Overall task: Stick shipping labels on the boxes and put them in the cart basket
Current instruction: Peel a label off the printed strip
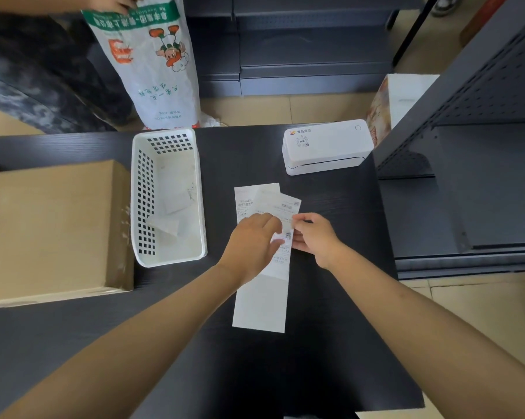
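1. Far left: a cardboard box point(48, 228) lies flat on the black bench point(330, 343); its left side is cut off by the frame edge.
2. Just right of the box stands a white perforated basket point(141, 192), holding a few pale paper scraps whose print is too faint to read.
3. Beyond the basket, off the bench, another person's hand point(116, 4), cut off at the top edge, grips the top of a printed white plastic bag point(152, 65) that hangs down to the floor.
4. Centre: a strip of shipping labels point(259, 303) lies on the bench in front of you, running away from you; your hands hide its middle section.
5. Your left hand point(252, 240) rests on the strip with its fingers curled at the edge of a label point(285, 207) lifted off the strip; whether they pinch it you cannot tell.
6. Your right hand point(312, 237) pinches the right edge of that label between thumb and fingers.
7. Further back and right, a white label printer point(327, 146) sits at the bench's far edge, well apart from your hands.
8. Far right: dark metal shelving point(481, 131) flanks the bench; a partly hidden carton point(406, 95) stands behind the printer.
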Demonstrator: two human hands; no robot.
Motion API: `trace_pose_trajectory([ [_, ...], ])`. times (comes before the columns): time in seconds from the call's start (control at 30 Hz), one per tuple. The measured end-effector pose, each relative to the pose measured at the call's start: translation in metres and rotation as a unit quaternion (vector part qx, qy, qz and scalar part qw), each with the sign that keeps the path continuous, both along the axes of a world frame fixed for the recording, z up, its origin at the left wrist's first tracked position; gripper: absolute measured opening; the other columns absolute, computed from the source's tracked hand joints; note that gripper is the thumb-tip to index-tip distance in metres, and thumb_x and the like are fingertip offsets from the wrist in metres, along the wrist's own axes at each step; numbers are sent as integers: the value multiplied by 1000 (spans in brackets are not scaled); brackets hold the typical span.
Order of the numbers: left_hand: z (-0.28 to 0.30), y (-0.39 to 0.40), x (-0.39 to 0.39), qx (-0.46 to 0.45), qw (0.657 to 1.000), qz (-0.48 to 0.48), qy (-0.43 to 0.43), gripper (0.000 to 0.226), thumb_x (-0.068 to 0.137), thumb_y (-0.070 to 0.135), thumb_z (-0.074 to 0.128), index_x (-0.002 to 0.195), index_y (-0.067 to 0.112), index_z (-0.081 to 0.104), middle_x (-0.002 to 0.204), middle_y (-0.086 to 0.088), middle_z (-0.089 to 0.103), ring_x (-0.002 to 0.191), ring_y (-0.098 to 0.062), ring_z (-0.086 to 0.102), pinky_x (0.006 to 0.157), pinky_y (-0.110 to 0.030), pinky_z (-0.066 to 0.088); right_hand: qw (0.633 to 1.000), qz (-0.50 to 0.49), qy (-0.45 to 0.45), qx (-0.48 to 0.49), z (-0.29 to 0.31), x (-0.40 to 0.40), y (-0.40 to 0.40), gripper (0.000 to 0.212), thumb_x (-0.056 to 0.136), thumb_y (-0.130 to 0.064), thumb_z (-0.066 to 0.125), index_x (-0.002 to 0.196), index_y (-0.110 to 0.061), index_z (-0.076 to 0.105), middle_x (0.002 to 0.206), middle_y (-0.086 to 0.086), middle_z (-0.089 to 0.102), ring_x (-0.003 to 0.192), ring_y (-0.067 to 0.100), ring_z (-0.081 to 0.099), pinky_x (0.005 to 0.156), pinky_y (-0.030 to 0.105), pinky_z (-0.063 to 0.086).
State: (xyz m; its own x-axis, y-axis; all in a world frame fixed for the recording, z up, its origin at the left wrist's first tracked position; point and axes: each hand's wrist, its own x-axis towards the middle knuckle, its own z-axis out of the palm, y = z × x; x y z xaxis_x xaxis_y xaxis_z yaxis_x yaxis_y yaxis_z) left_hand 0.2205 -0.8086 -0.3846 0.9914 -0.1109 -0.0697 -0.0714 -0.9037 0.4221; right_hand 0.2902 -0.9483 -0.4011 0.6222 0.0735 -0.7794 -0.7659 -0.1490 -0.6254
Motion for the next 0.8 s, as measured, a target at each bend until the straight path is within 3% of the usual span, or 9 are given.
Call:
trace_pose_trajectory([
  [0.07, -3, 0, 3, 21, 999, -11, 23, 42, 86, 45, 64, 121, 25, 52, 129, 5, 50, 117, -17, 45, 103, -31, 30, 999, 29, 3, 21, 5, 0, 0, 15, 97, -14, 53, 111, -16, 59, 100, 6, 69, 80, 15, 70, 51, 21, 54],
  [0.17, -4, 1, 6, 35, 997, -36, 65, 62, 78, 52, 71, 129, 28, 45, 132, 6, 45, 119, -17, 42, 103, -32, 28, 998, 49, -2, 40, 7, 0, -1, 11, 97, -18, 54, 106, -19, 60, 99, 5, 69, 82, 14, 70, 53, 20, 54],
  [0.33, -4, 7, 11, -29, 998, 21, 51, 22, 87, 39, 66, 104, 26, 61, 105, 10, 65, 94, -11, 58, 83, -24, 43, 996, 76, -24, 31, 3, -5, -3, 8, 96, -19, 57, 100, -17, 63, 97, 4, 71, 81, 14, 71, 56, 18, 54],
  [0.47, -4, 10, 17, -34, 997, 33, 58, 14, 90, 36, 63, 98, 25, 67, 98, 9, 69, 87, -9, 61, 80, -23, 45, 996, 74, -15, 54, 1, -8, -6, 13, 97, -20, 53, 99, -14, 65, 99, 5, 72, 80, 14, 72, 58, 19, 55],
  [0.53, -6, 11, 19, -36, 996, 34, 70, 17, 91, 36, 61, 101, 25, 69, 101, 8, 70, 89, -10, 61, 81, -24, 46, 981, 153, -96, -64, -4, -10, -8, 21, 98, -26, 47, 96, -16, 65, 99, 0, 68, 82, 11, 67, 61, 17, 49],
  [0.6, -8, 11, 20, -40, 996, 34, 71, 20, 93, 35, 59, 104, 23, 70, 104, 7, 70, 92, -12, 62, 81, -25, 46, 924, 210, -248, -202, -10, -12, -11, 22, 96, -29, 47, 94, -19, 67, 97, -3, 60, 88, 10, 56, 68, 16, 40],
  [0.7, -8, 11, 22, -45, 996, 39, 71, 23, 94, 35, 56, 105, 22, 72, 103, 6, 72, 92, -13, 63, 81, -27, 48, 880, 236, -374, -175, -12, -14, -16, 14, 94, -23, 53, 94, -23, 67, 95, -13, 55, 94, 5, 49, 75, 12, 40],
  [0.8, -7, 12, 25, -40, 995, 47, 78, 23, 94, 34, 56, 104, 23, 73, 100, 6, 73, 88, -12, 64, 79, -24, 47, 871, 290, -372, -137, -11, -16, -19, 9, 90, -23, 61, 96, -29, 64, 92, -26, 52, 95, -2, 49, 76, 10, 40],
])
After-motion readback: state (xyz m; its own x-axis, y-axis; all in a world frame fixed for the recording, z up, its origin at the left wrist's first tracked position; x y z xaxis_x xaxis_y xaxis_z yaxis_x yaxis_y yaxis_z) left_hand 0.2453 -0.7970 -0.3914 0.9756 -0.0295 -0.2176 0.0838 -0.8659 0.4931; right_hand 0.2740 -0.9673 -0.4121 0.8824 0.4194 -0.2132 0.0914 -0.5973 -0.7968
